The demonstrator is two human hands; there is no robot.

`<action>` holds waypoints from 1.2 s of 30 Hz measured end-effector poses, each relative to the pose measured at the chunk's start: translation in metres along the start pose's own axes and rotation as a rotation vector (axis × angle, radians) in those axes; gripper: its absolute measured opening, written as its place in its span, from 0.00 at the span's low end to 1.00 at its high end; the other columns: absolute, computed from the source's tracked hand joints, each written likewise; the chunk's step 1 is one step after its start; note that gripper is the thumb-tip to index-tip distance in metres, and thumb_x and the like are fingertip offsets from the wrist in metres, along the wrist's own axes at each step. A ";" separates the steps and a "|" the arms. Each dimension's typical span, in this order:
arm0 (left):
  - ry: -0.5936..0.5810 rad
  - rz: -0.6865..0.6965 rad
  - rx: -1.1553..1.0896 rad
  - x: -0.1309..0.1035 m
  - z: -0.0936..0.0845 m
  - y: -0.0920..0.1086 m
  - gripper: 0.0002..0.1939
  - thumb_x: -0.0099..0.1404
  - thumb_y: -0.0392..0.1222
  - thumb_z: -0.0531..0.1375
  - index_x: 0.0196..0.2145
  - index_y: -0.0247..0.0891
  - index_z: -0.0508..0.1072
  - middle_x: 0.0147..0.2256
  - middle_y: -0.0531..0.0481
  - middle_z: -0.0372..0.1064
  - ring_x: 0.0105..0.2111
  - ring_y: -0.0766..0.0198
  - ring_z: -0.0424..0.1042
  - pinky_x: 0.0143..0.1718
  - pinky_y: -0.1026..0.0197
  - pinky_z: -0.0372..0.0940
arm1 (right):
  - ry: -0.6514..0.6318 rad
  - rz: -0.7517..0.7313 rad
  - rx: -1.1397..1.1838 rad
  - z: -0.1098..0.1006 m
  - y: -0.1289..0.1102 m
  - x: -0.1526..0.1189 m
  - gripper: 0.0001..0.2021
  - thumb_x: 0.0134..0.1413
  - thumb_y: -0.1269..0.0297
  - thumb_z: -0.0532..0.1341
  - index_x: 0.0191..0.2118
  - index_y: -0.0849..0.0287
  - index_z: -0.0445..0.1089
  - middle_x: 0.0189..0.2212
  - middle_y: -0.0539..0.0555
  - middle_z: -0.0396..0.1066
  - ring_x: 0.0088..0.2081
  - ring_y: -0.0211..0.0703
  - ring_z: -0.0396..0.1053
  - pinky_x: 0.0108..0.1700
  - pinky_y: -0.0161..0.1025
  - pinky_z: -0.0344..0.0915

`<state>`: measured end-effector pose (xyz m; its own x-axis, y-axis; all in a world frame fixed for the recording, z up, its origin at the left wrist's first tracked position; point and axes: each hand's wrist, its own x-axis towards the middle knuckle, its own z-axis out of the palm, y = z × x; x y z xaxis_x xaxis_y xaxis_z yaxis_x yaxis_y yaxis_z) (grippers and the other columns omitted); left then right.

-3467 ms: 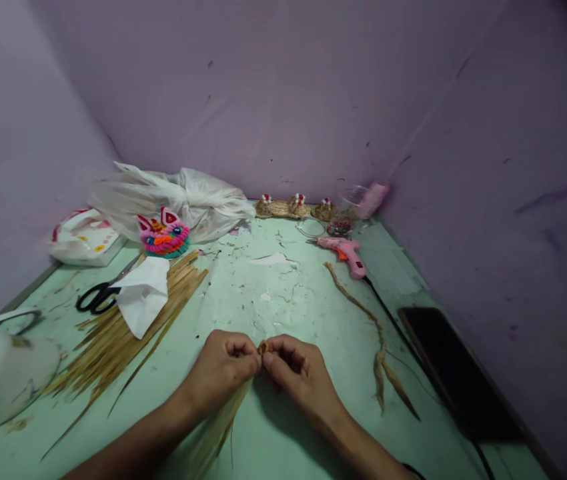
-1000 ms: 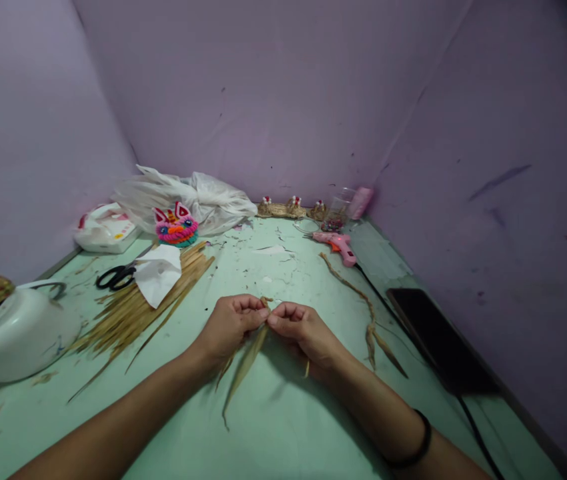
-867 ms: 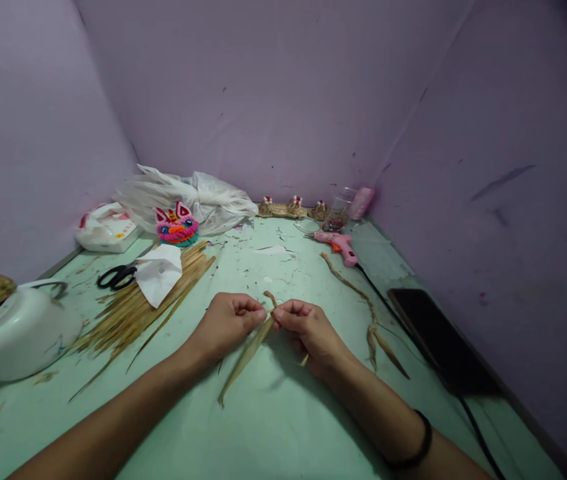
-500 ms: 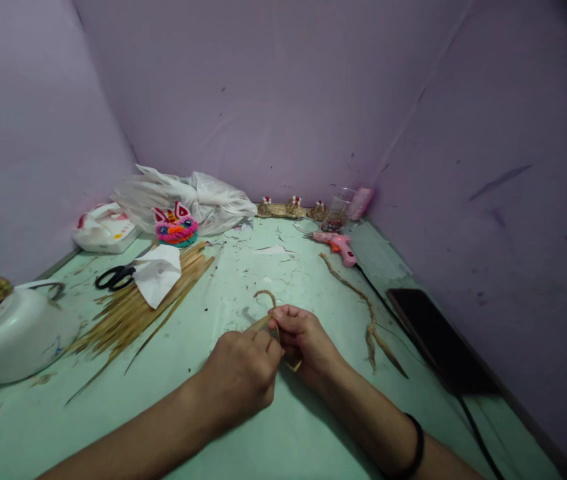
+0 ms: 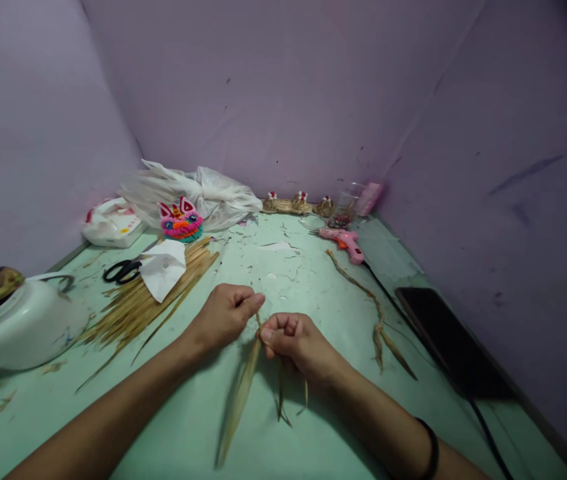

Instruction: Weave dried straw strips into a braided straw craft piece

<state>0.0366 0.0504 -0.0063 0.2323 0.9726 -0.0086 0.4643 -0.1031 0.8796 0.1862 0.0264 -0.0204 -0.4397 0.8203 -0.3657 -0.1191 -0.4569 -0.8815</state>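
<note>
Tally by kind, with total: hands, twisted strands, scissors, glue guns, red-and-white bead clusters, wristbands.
Hands: 2 (left hand, right hand)
Twisted strands: 2 (held strand, loose strand)
Scissors: 1
Glue gun: 1
Bead clusters: 3
Wristband: 1
Total: 10

We looked from one head-worn camera, close above the desk (image 5: 298, 283), forward and down toward its far edge.

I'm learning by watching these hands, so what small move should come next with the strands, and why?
Probably bring the left hand down from the cord and fold the wide strand across, with the right hand pinching the join. The cord looks narrow and twisted, while the wide strand hangs loose below that pinch and thin strands dangle nearby.
</note>
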 end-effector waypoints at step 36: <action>-0.174 -0.390 -0.209 -0.015 0.006 0.011 0.06 0.49 0.38 0.55 0.20 0.33 0.69 0.10 0.58 0.55 0.10 0.73 0.54 0.13 0.68 0.50 | 0.191 -0.052 0.072 0.001 0.005 0.009 0.06 0.34 0.69 0.64 0.24 0.65 0.68 0.15 0.48 0.67 0.16 0.27 0.57 0.20 0.29 0.48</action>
<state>0.0429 0.0334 0.0008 0.2234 0.8791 -0.4210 0.3673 0.3241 0.8718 0.1811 0.0315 -0.0278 -0.2549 0.8908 -0.3761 -0.2038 -0.4297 -0.8797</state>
